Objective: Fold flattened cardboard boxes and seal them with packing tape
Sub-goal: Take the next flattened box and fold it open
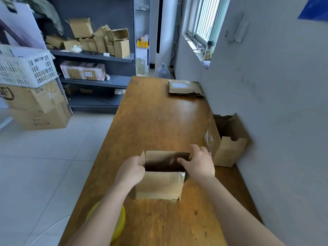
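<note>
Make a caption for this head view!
The left hand and right hand grip a small open brown cardboard box on a wooden table.

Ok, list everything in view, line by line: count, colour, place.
small box: one, brown, open-topped, near end of the table
open box: one, brown, table's right edge, by the wall
flattened cardboard: one, brown, table's far end
table: one, brown wood, along the right wall
yellow round thing: one, partly hidden below the table's left edge
shelf unit: one, dark grey, far left
shelf boxes: several, brown, top shelf
crate: one, white, left, on the large cartons
large cartons: seemingly two, brown, stacked
water jug: one, clear, floor beyond the table
left hand: one, grips the small box's left flap
right hand: one, grips its right rim, thumb inside
</note>
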The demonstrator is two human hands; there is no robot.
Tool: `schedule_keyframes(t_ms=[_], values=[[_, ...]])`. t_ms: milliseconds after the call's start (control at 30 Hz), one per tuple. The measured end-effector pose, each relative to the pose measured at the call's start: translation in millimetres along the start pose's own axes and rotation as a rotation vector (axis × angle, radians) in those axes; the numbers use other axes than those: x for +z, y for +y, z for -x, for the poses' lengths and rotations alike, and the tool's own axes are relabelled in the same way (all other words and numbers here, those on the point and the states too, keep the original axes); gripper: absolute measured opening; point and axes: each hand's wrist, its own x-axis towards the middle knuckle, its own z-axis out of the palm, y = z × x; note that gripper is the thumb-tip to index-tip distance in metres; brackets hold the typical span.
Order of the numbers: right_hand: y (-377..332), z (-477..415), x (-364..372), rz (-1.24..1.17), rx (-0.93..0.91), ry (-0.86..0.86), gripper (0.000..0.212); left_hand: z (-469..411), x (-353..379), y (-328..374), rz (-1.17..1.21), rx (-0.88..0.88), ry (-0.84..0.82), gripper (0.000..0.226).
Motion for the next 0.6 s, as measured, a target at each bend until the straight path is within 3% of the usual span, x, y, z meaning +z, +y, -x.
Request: schedule_keyframes(t_ms=[100, 200, 300, 400, 467, 533, 600], values=[[5.8, 2.6, 0.1, -0.257, 0.164, -0.253, 0.070, 11.2, 4.5, 1.1, -0.026, -0.014, 0.083, 0.045], [9.9, 7.5, 2.9, -0.397, 0.140, -0.420, 0.054, 19.1, 7.5, 9.5, 0.000, -0.024, 0.091, 0.046], [9.7, 10.3, 1.8, -0.368, 0.043, -0.525, 0.051, 17.7, 11.3, 13.9, 0.345, -0.110, 0.028, 0.051], [7.1, 11.2, 1.2, -0.312, 0.012, -0.560, 0.048, 14.1, 10.5, 10.1, 0.677, -0.202, -0.078, 0.057], [6.2, 10.9, 2.6, -0.330, 0.050, -0.548, 0.049, 16.0, 4.4, 4.1, 0.815, -0.215, -0.125, 0.046], [6.1, 11.1, 4.2, -0.328, 0.091, -0.480, 0.053, 21.2, 0.6, 0.8, 0.801, -0.188, -0.150, 0.031], [6.4, 10.6, 5.3, -0.312, 0.099, -0.429, 0.059, 21.6, 1.4, -2.7, 0.703, -0.183, -0.158, 0.036]])
